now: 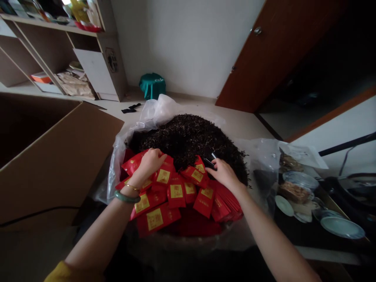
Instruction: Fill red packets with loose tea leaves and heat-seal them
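A big heap of dark loose tea leaves (190, 137) lies in a clear plastic bag (155, 111). Several small red packets with yellow labels (176, 194) are piled on its near side. My left hand (148, 163), with a green bangle on the wrist, rests curled on the red packets at the heap's left edge. My right hand (223, 172) is at the heap's right, its fingers pinched round a small dark object (209, 161) that I cannot make out.
A large open cardboard box (58, 156) stands at the left. Plates and bowls (340, 227) with food sit on a dark table at the right. A shelf unit (58, 51), a green stool (152, 84) and a brown door (264, 55) lie beyond.
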A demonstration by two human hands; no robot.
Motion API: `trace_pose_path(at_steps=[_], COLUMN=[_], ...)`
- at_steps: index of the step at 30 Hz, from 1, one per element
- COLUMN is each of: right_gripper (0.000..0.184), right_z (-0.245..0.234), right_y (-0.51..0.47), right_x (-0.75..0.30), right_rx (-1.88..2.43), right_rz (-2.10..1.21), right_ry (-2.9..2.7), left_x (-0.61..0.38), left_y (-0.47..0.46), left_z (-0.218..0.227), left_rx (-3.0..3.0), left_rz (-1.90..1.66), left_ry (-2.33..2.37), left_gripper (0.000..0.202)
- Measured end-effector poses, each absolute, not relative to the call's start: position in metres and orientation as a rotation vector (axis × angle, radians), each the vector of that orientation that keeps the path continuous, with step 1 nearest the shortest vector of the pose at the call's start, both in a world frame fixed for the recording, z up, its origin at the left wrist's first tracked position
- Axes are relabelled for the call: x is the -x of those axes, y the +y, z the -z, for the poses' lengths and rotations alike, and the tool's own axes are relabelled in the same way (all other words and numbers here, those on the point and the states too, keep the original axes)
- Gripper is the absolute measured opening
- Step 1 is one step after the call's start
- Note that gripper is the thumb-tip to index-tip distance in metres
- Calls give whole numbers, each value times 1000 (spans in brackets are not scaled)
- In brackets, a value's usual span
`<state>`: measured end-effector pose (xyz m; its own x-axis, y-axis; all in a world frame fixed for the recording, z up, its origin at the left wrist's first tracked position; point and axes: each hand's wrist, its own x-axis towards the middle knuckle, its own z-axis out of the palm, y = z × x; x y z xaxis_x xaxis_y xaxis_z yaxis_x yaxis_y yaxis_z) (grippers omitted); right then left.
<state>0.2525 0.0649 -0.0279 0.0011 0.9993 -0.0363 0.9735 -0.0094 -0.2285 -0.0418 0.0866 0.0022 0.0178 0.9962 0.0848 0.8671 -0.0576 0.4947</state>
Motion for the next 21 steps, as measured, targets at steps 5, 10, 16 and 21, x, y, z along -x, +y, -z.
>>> trace_pose_path(at_steps=[5, 10, 16, 21], right_gripper=[84, 87, 46, 36], right_z=[39, 58, 67, 74], right_y=[54, 60, 69, 73], right_x=[-221, -219, -225, -216], right_rx=[2052, 1878, 1732, 1653], right_rz=[-667, -926, -1129, -1071], right_ry=[-2070, -1763, -1437, -1387], left_x=[40, 38, 35, 28], left_y=[90, 93, 94, 88], left_z=[5, 4, 5, 1], left_rx=[-1848, -1741, -1526, -1275], left_rz=[-538, -707, -1029, -1272], left_ry=[1867, 1742, 1626, 1432], left_gripper=[19, 14, 19, 28])
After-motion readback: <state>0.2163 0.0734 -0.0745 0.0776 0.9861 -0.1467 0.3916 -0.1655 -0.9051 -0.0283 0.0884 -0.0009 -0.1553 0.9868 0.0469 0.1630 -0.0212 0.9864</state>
